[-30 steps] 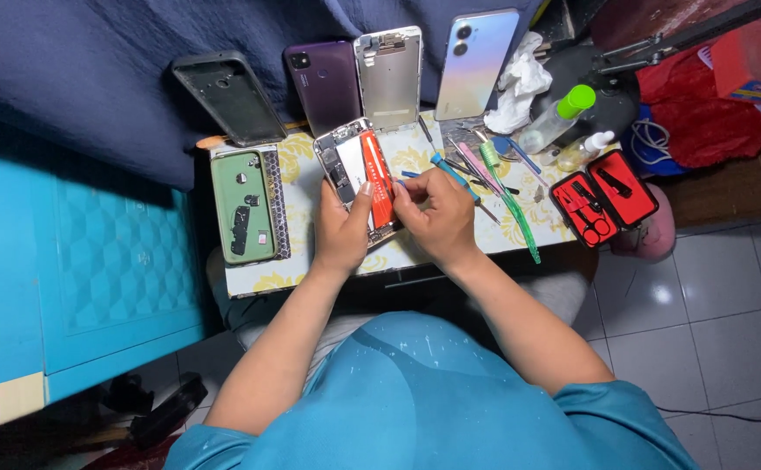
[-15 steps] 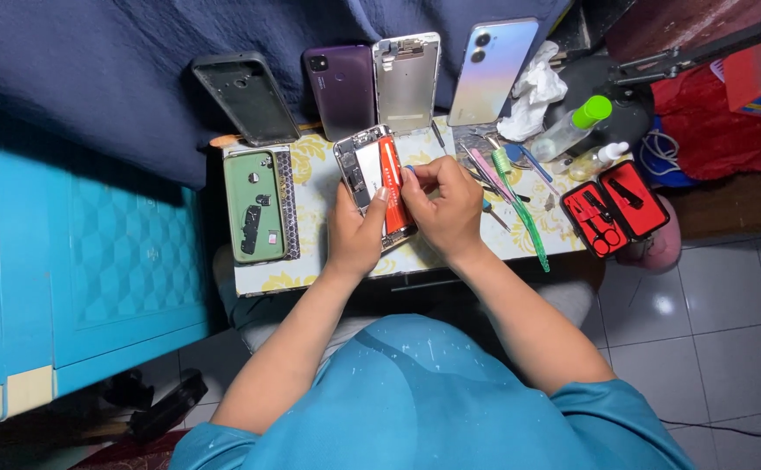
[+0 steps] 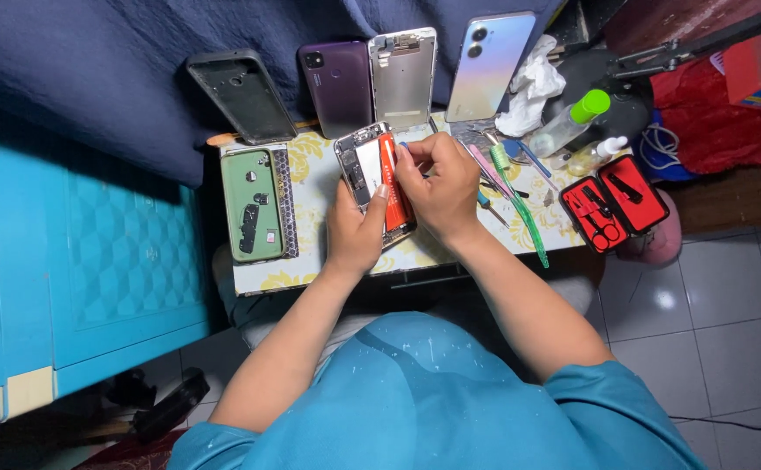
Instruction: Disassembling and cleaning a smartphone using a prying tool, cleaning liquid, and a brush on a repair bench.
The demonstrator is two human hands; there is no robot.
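Spreading under everything is the small floral surface (image 3: 311, 187), crowded against a dark blue cloth (image 3: 93, 78) where four phone shells are leaning: a grey frame (image 3: 239, 96), a purple back (image 3: 337, 85), a silver chassis (image 3: 403, 77) and a pale iridescent back (image 3: 490, 63). Lying flat at the left of the surface is a green phone body (image 3: 252, 204); sitting at the right edge is an open red tool case (image 3: 616, 202), with a green brush (image 3: 520, 204) and a green-capped bottle (image 3: 572, 122) near it. The left hand (image 3: 356, 231) is cradling the opened phone (image 3: 365, 165) from below, its grip closed around the lower edge, thumb pressing on the orange strip (image 3: 392, 178). The right hand (image 3: 440, 187) is curling over the phone's upper right side, fingers pinched together; whether a tool is in them cannot be told. The phone is being held just above the surface, so a slip of either grip could be dropping it onto the loose tools, and hard pulling could be tearing the orange strip or bending parts inside.
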